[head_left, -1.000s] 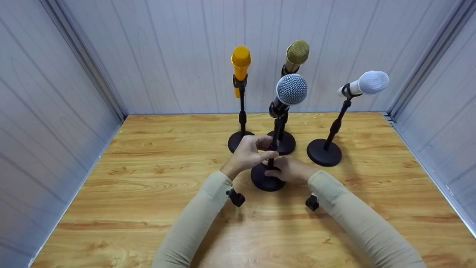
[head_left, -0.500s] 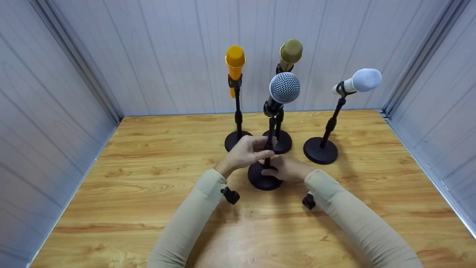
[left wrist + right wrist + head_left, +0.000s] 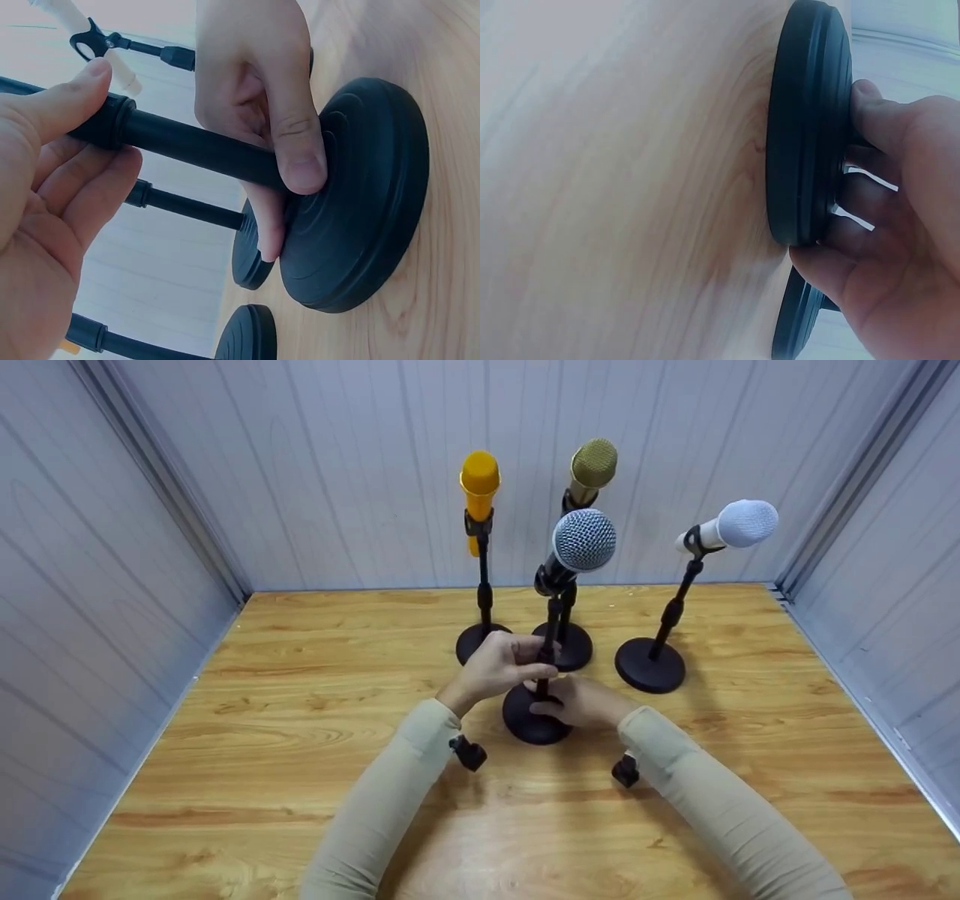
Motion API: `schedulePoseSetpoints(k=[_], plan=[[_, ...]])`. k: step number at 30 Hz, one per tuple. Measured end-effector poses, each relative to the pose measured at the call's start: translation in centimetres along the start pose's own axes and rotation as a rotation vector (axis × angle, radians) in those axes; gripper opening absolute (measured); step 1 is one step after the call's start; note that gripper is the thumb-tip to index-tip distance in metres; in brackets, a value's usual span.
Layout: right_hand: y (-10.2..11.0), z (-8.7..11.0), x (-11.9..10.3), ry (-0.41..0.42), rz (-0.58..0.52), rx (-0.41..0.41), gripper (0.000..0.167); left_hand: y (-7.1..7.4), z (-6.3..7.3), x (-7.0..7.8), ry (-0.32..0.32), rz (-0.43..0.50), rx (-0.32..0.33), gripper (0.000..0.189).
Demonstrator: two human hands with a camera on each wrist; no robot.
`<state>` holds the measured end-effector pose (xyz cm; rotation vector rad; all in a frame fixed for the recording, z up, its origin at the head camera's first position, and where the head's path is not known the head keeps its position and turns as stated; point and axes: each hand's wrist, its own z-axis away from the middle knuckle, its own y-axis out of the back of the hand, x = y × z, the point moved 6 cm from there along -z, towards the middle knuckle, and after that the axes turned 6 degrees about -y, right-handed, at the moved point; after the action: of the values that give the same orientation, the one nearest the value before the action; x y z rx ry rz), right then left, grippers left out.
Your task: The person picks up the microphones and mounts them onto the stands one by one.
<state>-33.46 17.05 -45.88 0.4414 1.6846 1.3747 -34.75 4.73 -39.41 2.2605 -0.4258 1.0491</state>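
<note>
A black desktop microphone stand (image 3: 553,622) holds a black microphone with a silver mesh head (image 3: 584,541), tilted in its clip. My left hand (image 3: 495,666) grips the stand's pole at the collar, thumb on one side and fingers on the other, as the left wrist view shows. Lower down, my right hand (image 3: 589,701) holds the foot of the pole, its thumb just above the round base (image 3: 367,195). In the right wrist view the fingers of my right hand (image 3: 907,217) reach around the pole and touch the base's edge. That base rests on the wooden table.
Behind stand a yellow microphone (image 3: 480,484) and a gold microphone (image 3: 593,465) on similar black stands. A white microphone (image 3: 742,523) leans on its stand at the right. Pale panel walls (image 3: 337,472) enclose the wooden table (image 3: 300,735) at the back and both sides.
The head view shifts slightly left and then partly back. Both hands keep their hold on the stand, with no visible movement of it against the table.
</note>
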Motion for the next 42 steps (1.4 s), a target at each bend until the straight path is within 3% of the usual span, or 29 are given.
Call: schedulePoseSetpoints(k=[4,8,11,14,18,22,27,34,42], plan=[[0.0,0.1,0.0,-0.001,-0.011,-0.002,0.029,0.0,0.0,0.3,-0.049,-0.071,0.072,0.02],[-0.1,0.1,0.2,-0.036,-0.053,-0.021,0.029,0.1,0.2,0.5,-0.091,-0.235,0.169,0.026],[-0.1,0.1,0.3,-0.061,-0.061,-0.021,0.028,0.1,0.4,0.6,-0.101,-0.282,0.19,0.026],[-0.1,0.0,0.3,-0.051,-0.033,-0.006,0.025,-0.1,0.5,0.7,-0.113,-0.235,0.16,0.022],[0.0,0.0,0.1,-0.028,-0.007,0.002,0.025,-0.2,0.6,0.7,-0.112,-0.094,0.101,0.022],[0.0,0.0,0.1,-0.022,-0.021,-0.004,0.022,-0.4,0.8,0.5,-0.076,0.008,0.097,0.026],[0.0,0.0,-0.1,0.007,0.006,0.015,0.025,-0.5,0.8,0.7,-0.056,0.013,0.152,0.022],[0.2,0.1,-0.1,0.009,0.008,0.025,0.024,-0.4,0.7,3.7,-0.081,0.01,0.169,0.016],[0.1,0.1,-0.2,0.022,0.002,0.019,0.024,-0.3,0.8,4.0,-0.07,-0.05,0.182,0.017]])
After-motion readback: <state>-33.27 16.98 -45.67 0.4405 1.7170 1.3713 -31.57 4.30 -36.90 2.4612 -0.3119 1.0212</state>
